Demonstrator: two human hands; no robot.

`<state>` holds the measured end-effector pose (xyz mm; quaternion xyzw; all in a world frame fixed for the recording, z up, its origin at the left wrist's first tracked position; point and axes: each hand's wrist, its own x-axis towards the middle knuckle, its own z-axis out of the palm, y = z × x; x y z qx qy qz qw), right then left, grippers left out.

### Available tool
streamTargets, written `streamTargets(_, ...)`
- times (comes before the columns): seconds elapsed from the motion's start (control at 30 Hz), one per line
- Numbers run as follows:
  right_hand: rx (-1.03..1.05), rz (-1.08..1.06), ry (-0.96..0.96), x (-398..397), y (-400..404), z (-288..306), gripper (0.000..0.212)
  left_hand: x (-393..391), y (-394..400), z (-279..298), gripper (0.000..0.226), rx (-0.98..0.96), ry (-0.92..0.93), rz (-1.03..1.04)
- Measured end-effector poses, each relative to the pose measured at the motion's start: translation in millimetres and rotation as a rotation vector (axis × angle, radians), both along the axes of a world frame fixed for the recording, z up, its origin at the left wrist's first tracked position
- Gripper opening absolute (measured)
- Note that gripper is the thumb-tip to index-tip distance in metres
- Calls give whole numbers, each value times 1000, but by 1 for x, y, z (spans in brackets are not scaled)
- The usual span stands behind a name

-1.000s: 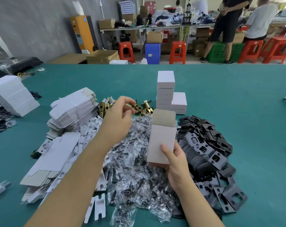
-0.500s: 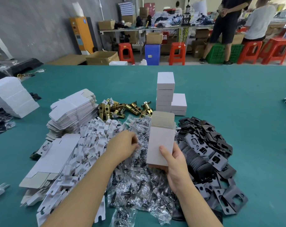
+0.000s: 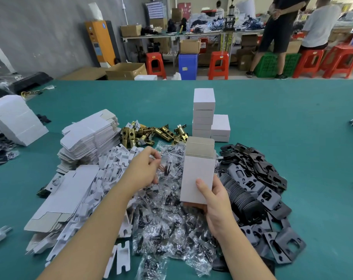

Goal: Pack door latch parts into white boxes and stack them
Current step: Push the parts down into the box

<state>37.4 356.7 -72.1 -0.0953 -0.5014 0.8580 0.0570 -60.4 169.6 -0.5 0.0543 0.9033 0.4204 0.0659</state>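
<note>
While the right hand (image 3: 217,201) holds an open white box (image 3: 197,174) upright above the screw bags (image 3: 171,219), the left hand (image 3: 145,168) pinches one small bag (image 3: 167,167) beside it, near the brass latches (image 3: 151,134).

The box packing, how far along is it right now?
Done: closed white boxes stand stacked at the back, with a shorter stack beside them. In hand: the right hand holds an open box upright while the left hand pinches a screw bag. Left: heaps of brass latches, black plates and flat boxes.
</note>
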Motion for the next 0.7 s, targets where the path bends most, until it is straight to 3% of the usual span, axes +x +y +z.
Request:
streamTargets(0.2,0,12,8,0,-1,0,44,-1,-7,-11,20,-53,-54,-39)
streamTargets(0.33,42,30,12,1,-1,1,36,1,-4,-15,12,-100,21,-51)
streamTargets(0.47,91,40,33,2,-2,4,45,5,-1,2,14,13,127,2)
streamTargets(0.57,136,57,26,3,-4,5,59,9,-2,31,22,204,242,27)
streamTargets(0.7,148,94,29,4,-4,6,61,19,7,67,24,255,460,-98)
